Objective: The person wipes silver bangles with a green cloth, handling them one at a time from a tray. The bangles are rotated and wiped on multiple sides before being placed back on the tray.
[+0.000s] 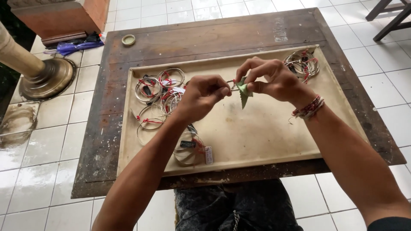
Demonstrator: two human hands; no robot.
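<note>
Over the tray's (128,128) middle, the left hand (201,96) pinches a thin, springy wire bangle (231,84) while the right hand (274,79) pinches its light, soft green tag (244,92).

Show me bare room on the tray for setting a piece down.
Free: tray middle and right half, below both hands and the far-right bangle pile, out to the right rim. Crowded: left side with scattered bangles, and the tagged bangle near the front rim.
</note>
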